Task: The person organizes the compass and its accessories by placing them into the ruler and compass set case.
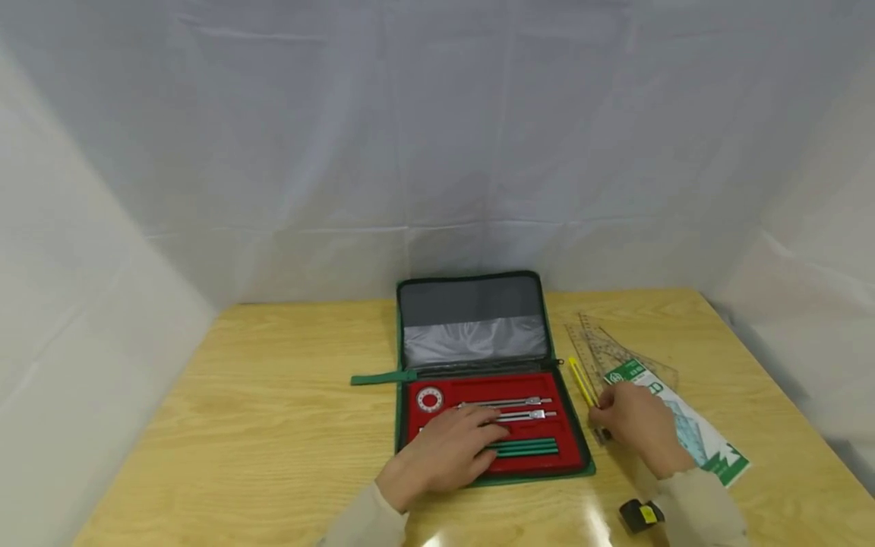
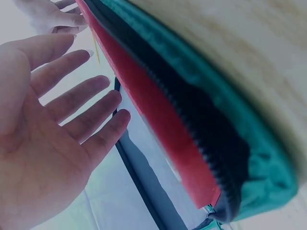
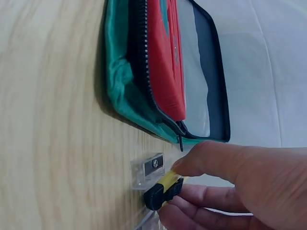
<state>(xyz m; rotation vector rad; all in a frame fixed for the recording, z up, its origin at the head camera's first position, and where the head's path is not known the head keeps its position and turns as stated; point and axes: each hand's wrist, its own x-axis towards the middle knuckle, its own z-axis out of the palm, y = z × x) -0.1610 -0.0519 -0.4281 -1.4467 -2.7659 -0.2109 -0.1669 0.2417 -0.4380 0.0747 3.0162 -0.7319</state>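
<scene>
A zippered green drawing-instrument case [image 1: 403, 365] lies unfolded, its red tray [image 1: 465, 386] facing up. Over the tray is my left hand [image 1: 451, 444], fingers extended and spread, with nothing gripped in the left wrist view [image 2: 53, 110]. Silver compass-like tools [image 1: 522, 416], green rods [image 1: 526, 447] and a white ring-shaped piece [image 1: 430, 399] sit in the tray, partly covered by that hand. To the right of the case, my right hand [image 1: 636, 422] pinches a slim yellow utility knife [image 3: 165, 189] with a black end. A clear pencil sharpener [image 3: 147, 170] is on the table beside the knife.
Transparent set squares [image 1: 615, 351] lie behind the right hand. A green-and-white printed sleeve [image 1: 714, 441] is partly under that hand and forearm. Near the right cuff is a small black object with a yellow label [image 1: 641, 515]. White cloth [image 1: 437, 152] encloses the wooden table [image 1: 273, 410].
</scene>
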